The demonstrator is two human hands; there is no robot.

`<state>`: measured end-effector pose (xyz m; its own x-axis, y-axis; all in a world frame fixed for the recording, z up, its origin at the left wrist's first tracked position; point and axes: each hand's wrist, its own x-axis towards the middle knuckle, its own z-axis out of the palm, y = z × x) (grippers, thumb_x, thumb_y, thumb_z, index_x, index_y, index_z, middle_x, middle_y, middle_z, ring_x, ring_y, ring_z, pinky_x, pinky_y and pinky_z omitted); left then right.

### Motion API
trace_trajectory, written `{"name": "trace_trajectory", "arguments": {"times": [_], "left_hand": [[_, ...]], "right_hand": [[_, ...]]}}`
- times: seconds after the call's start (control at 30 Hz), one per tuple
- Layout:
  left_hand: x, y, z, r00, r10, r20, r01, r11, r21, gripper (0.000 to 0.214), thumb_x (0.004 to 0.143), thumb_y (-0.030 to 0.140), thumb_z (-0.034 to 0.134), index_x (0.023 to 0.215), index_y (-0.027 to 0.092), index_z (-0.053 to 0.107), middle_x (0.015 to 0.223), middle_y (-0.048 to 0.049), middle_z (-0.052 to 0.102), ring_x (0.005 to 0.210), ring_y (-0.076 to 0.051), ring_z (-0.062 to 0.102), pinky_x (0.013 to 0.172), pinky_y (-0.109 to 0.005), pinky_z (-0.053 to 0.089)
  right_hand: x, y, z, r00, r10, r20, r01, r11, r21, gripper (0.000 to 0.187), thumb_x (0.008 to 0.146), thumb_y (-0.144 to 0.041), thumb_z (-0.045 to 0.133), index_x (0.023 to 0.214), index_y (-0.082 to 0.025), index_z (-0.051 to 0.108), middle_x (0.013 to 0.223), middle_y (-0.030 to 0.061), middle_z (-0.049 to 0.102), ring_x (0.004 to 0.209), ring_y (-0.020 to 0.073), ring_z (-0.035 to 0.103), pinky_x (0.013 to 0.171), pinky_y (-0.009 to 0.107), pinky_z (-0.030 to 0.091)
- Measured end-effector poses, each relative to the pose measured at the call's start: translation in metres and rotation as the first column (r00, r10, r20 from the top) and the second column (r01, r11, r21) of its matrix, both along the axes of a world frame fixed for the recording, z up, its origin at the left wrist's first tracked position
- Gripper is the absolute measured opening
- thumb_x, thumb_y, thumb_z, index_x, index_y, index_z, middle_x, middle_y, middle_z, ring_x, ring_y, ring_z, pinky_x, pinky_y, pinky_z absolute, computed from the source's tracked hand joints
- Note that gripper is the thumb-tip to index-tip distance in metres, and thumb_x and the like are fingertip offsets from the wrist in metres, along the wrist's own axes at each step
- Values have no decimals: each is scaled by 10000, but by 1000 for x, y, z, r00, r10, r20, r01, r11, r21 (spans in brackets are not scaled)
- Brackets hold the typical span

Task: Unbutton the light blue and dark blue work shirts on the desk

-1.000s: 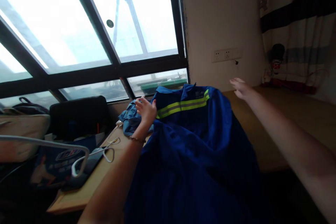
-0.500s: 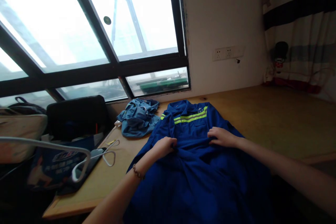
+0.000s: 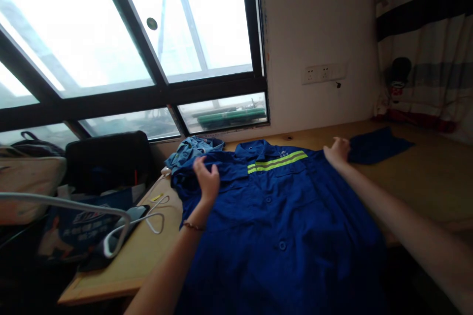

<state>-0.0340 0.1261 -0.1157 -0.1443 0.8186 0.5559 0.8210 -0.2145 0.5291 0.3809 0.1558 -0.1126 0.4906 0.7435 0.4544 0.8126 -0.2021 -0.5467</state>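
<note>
Across tabletop (image 3: 148, 251): blue jacket (image 3: 291, 216), overlapping near edge (image 3: 101, 293) | left fingers (image 3: 200, 164) wide | right fingers (image 3: 343, 142): can't tell if holding

Overexposed window (image 3: 199, 19) glares at upper left; room dim, lower edge shadowed.

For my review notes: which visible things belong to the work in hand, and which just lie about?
In hand:
- dark blue shirt
- left hand
- right hand

Lying about:
- crumpled lighter blue garment
- white cable
- small yellow piece
</note>
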Motion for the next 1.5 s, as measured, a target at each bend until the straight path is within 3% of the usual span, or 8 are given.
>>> {"name": "trace_trajectory", "arguments": {"times": [0.13, 0.3, 0.6, 0.67, 0.83, 0.93, 1.17, 1.5], "left_hand": [[77, 18, -50, 964, -267, -4, 261, 947, -188, 279, 793, 250, 467, 1029, 122, 541, 1055, -108, 566, 986, -195, 512, 859, -314, 391], [117, 53, -81, 982, -140, -124, 104, 959, -263, 314, 760, 317, 510, 1001, 127, 579, 1096, -149, 543, 1030, -248, 471, 851, -343, 348], [105, 88, -84, 958, -166, 235, 228, 937, -264, 204, 666, 313, 603, 783, 153, 653, 744, -53, 635, 727, -170, 576, 627, -238, 397], [104, 89, -87, 870, -190, 454, 319, 920, -226, 227, 644, 315, 623, 768, 127, 651, 728, -53, 630, 685, -154, 573, 598, -226, 406], [93, 89, -84, 465, -86, 881, 546, 811, -209, 333, 568, 256, 702, 844, 89, 621, 694, -49, 610, 557, -93, 542, 534, -202, 420], [85, 88, -81, 339, -45, 940, 624, 758, -189, 340, 541, 193, 727, 837, 79, 606, 666, -43, 594, 534, -75, 536, 529, -190, 430], [73, 91, -84, 234, -72, 970, 764, 630, -138, 197, 602, 141, 688, 775, 86, 611, 630, -23, 569, 496, -40, 501, 462, -137, 405], [70, 92, -85, 149, -49, 988, 787, 610, -89, 154, 601, 79, 659, 748, 77, 614, 606, -19, 565, 488, -37, 485, 457, -132, 396]], "right_hand": [[-103, 10, -46, 888, 458, -54, -461, 881, -105, 308, 755, -142, 398, 1033, -70, 512, 1023, 177, 543, 981, 250, 492, 868, 372, 350], [-175, 24, -80, 729, 685, -7, -681, 724, -111, 325, 770, -104, 401, 1072, -133, 519, 1101, 103, 548, 1052, 184, 460, 905, 301, 333], [-171, 46, -90, 698, 716, 25, -715, 699, -30, 270, 817, -145, 361, 964, -150, 587, 987, 91, 592, 946, 187, 504, 848, 305, 359], [-173, 43, -88, 704, 710, 14, -710, 703, 33, 235, 816, -172, 385, 933, -165, 588, 942, 78, 595, 898, 182, 516, 810, 300, 376], [-180, 36, -82, 682, 731, 6, -727, 677, 120, 98, 767, -198, 496, 827, -169, 567, 812, 49, 581, 772, 164, 525, 719, 275, 399], [-183, 32, -81, 664, 748, 19, -744, 658, 113, 61, 761, -207, 510, 766, -173, 560, 767, 39, 576, 729, 158, 524, 689, 267, 398], [-188, 31, -84, 669, 743, 19, -737, 661, 144, 99, 771, -225, 517, 695, -175, 554, 686, 21, 576, 655, 145, 526, 630, 248, 392], [-190, 21, -76, 651, 732, 201, -759, 617, 210, 156, 818, -197, 464, 797, -193, 619, 824, 45, 580, 798, 153, 526, 733, 254, 400]]}}
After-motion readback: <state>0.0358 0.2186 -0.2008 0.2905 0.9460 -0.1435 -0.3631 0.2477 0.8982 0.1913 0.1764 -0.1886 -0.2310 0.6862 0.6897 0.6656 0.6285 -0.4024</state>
